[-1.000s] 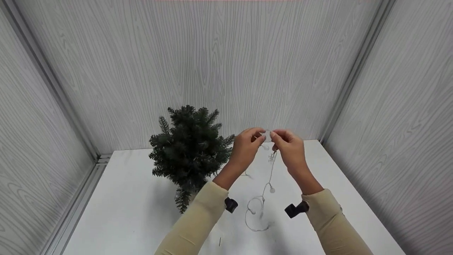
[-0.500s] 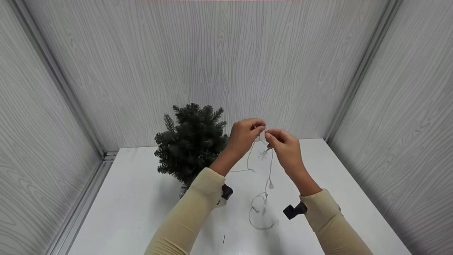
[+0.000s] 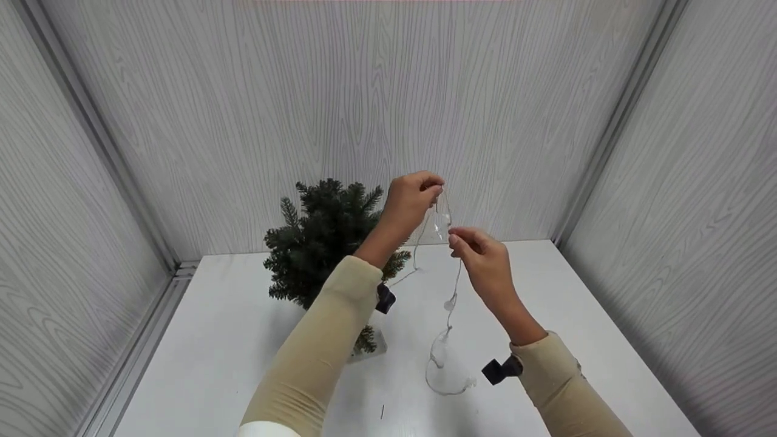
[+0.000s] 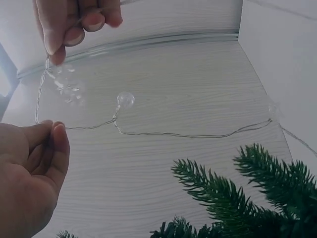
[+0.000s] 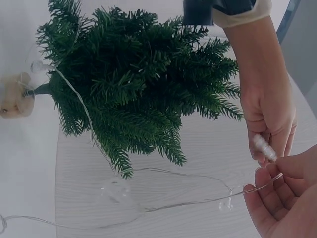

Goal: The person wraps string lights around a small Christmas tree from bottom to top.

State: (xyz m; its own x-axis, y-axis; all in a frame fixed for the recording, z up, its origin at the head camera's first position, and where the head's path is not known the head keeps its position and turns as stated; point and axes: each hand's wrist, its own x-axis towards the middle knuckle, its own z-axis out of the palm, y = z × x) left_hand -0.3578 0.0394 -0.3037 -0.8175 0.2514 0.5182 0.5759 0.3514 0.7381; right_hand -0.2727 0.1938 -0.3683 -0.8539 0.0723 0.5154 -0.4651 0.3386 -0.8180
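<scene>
A string of fairy lights (image 3: 456, 276) on thin clear wire runs between the hands. My left hand (image 3: 405, 203), the higher one, pinches the wire between thumb and fingertips. Lower and to its right, my right hand (image 3: 485, 261) pinches another stretch of it. A clear snowflake ornament (image 4: 68, 85) dangles between the two hands. From the left hand one strand, with a clear round bulb (image 4: 126, 99), leads towards a small artificial Christmas tree (image 3: 322, 237). Below the right hand the free end, with a bulb (image 3: 450, 303), droops and curls near the tabletop.
The tree stands left of the hands, partly behind the left sleeve (image 3: 331, 321); its pale base (image 5: 17, 101) shows in the right wrist view. A short dark sliver (image 3: 382, 411) lies on the white table (image 3: 522, 376). Grey wood-patterned panels (image 3: 364, 91) enclose the table.
My left hand has risen and shifted slightly left, drawing the wire up. The right hand has slid a little lower and left, so the gap between the hands has widened and the snowflake hangs there.
</scene>
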